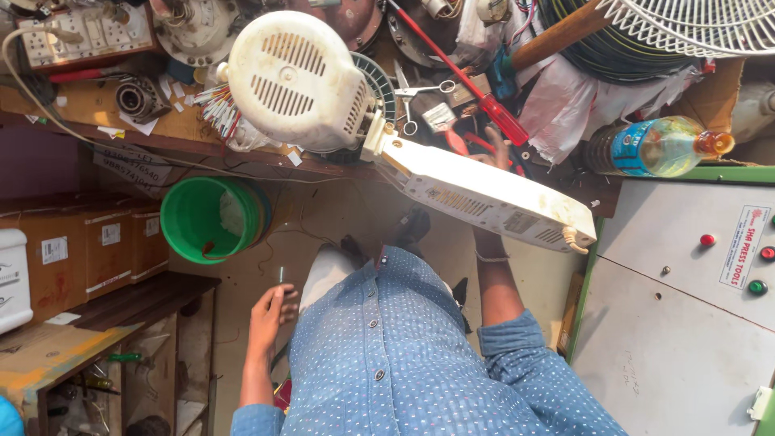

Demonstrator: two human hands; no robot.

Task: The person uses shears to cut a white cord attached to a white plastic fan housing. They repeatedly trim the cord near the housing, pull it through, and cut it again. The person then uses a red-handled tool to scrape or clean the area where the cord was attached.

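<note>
- Far left, cardboard boxes (pixel 105 246) sat on a low shelf; above them a white switch board (pixel 85 32) lay on the cluttered wooden bench (pixel 81 109); a green bucket (pixel 211 220) stood on the floor below the bench edge.
- The left hand (pixel 270 311) hung low beside the knee, well apart from the bench; its fingers (pixel 284 297) were curled in around what looked like a small thin metal piece, though it was too small to name for certain.
- At centre, a cream fan body (pixel 387 137) lay across the bench edge; its round vented motor housing (pixel 295 81) rested on the bench and its flat stand (pixel 492 198) jutted out over the lap.
- The right hand (pixel 494 157) reached up behind the stand; its fingers were spread and only their tips showed, so I could not tell whether they gripped it or merely propped it.
- The fan looked rigid but top-heavy at the motor end; its aged plastic was probably brittle, so the neck joint or the stand's thick edge seemed the safest hold.
- Further right lay a red-handled screwdriver (pixel 476 93) and scissors (pixel 424 97); a plastic bottle (pixel 658 147) lay just beside a grey control cabinet (pixel 686 323).
</note>
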